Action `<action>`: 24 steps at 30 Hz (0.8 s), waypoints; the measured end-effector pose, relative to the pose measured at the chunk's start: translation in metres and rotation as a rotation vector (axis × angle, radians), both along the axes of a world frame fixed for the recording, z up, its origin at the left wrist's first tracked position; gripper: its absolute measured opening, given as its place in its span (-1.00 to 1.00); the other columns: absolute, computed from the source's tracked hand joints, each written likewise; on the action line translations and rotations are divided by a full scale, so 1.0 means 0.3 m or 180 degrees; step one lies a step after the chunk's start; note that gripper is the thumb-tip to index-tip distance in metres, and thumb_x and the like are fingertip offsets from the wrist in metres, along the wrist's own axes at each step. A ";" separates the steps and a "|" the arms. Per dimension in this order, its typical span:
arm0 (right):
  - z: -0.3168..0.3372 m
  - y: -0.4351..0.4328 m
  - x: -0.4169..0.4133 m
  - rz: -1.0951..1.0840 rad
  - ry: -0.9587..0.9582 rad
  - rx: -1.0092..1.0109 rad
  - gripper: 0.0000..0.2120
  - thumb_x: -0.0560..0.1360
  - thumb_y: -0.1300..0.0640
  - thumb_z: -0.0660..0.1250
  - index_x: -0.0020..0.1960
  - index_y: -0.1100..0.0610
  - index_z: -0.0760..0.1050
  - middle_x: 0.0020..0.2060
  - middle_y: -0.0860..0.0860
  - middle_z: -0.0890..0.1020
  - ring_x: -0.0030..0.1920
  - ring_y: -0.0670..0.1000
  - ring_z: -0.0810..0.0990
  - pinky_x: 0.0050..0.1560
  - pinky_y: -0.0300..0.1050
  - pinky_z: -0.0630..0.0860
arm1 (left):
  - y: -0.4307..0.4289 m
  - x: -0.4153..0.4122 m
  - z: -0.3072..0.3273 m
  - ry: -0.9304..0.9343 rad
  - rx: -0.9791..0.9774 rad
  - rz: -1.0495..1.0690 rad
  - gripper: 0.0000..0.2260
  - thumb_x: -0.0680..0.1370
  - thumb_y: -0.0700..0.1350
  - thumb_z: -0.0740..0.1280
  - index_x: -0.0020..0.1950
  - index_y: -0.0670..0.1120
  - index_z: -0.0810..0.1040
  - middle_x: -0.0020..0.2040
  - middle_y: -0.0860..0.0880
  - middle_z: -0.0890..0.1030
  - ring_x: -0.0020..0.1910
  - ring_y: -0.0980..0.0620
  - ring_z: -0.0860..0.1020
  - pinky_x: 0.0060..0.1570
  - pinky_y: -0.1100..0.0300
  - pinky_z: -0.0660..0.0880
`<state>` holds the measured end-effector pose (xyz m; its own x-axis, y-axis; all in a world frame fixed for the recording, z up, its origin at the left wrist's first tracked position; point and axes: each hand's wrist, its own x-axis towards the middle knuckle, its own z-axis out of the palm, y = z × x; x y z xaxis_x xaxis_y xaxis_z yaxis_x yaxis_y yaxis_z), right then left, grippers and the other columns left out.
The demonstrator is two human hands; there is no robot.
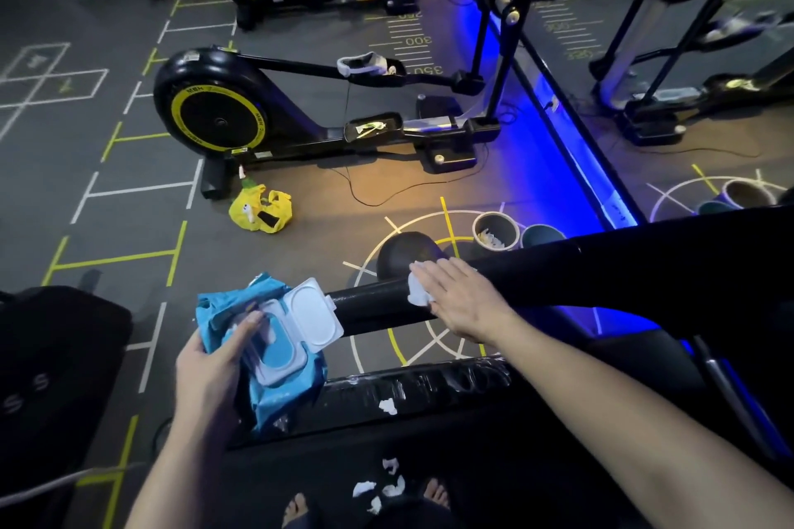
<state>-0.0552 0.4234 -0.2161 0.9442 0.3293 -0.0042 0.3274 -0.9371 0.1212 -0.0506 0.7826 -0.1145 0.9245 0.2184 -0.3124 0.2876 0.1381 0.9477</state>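
Note:
My left hand [215, 361] grips a blue pack of wet wipes [275, 365] from below, thumb across its top; the pack's white flip lid [316, 311] stands open. My right hand [462, 301] lies flat with straight fingers on a white wipe [416, 290], pressing it against the black padded handlebar [601, 271] of an exercise machine. The wipe shows only at the fingertips; the rest is under the palm.
Torn white wipe scraps [386, 485] lie near my bare feet and on the machine's frame [389, 406]. A yellow bag [262, 208] sits on the grey marked floor by a black-and-yellow elliptical trainer [223, 116]. Small bins [496, 230] stand by the blue-lit mirror wall.

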 end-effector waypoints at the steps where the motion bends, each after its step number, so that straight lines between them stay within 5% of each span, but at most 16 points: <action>1: -0.001 -0.030 -0.008 0.0033 -0.0039 -0.0028 -0.34 0.59 -0.10 0.03 0.59 0.22 0.15 0.46 0.13 0.39 0.30 0.19 0.45 0.42 0.10 0.27 | 0.003 0.006 0.002 -0.0014 -0.0013 0.0026 -0.82 0.55 -0.21 0.53 0.15 -0.12 0.70 -0.02 -0.06 0.76 -0.19 0.10 0.71 -0.26 0.22 0.65; 6: 0.004 -0.108 -0.075 -0.0002 0.0017 -0.0193 -0.03 0.54 -0.47 -0.02 0.60 0.30 0.10 0.58 0.25 0.19 0.56 0.25 0.21 0.55 0.18 0.09 | 0.079 0.004 0.006 0.0001 -0.0083 0.0312 -0.80 0.57 -0.23 0.51 0.18 -0.14 0.67 -0.05 -0.06 0.74 -0.23 0.09 0.72 -0.29 0.21 0.66; 11: -0.025 0.061 -0.040 -0.0016 0.0172 -0.0074 -0.19 0.65 -0.32 -0.21 0.62 0.30 -0.03 0.62 0.19 0.04 0.62 0.18 0.03 0.58 0.13 0.02 | 0.229 -0.016 -0.007 0.0136 0.0089 0.0533 -0.75 0.53 -0.15 0.57 0.18 -0.12 0.70 0.06 -0.13 0.76 0.02 -0.13 0.73 0.03 -0.06 0.67; 15: -0.084 0.284 0.007 0.0010 0.0153 0.0009 -0.24 0.66 -0.27 -0.25 0.62 0.30 -0.09 0.62 0.21 -0.01 0.61 0.20 0.02 0.58 0.15 0.01 | 0.356 -0.031 0.034 0.0093 0.0123 0.0773 -0.73 0.57 -0.20 0.52 0.27 -0.16 0.66 0.04 -0.11 0.74 -0.21 0.10 0.73 -0.23 0.19 0.69; 19: -0.134 0.514 0.035 0.0034 -0.0070 0.0087 -0.09 0.60 -0.38 -0.08 0.62 0.33 -0.09 0.62 0.25 -0.03 0.62 0.24 -0.01 0.59 0.19 -0.12 | 0.488 -0.043 0.010 0.0152 0.0013 0.1045 -0.68 0.58 -0.21 0.51 0.32 -0.17 0.64 0.10 -0.15 0.73 -0.21 0.08 0.74 -0.17 0.08 0.72; 24: -0.157 0.838 0.092 -0.0044 -0.0261 0.0222 -0.07 0.59 -0.38 -0.01 0.62 0.33 -0.09 0.61 0.26 0.00 0.61 0.26 0.02 0.55 0.21 -0.02 | 0.627 0.023 -0.033 0.0264 -0.0051 0.0982 -0.69 0.59 -0.26 0.49 0.33 -0.20 0.61 0.08 -0.14 0.71 -0.27 0.12 0.72 -0.23 0.16 0.70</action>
<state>-0.0276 0.6747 -0.2632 0.9449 0.3131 0.0957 0.3060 -0.9485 0.0814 -0.0436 0.9706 -0.1244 0.7867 0.4789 -0.3897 0.3061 0.2456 0.9198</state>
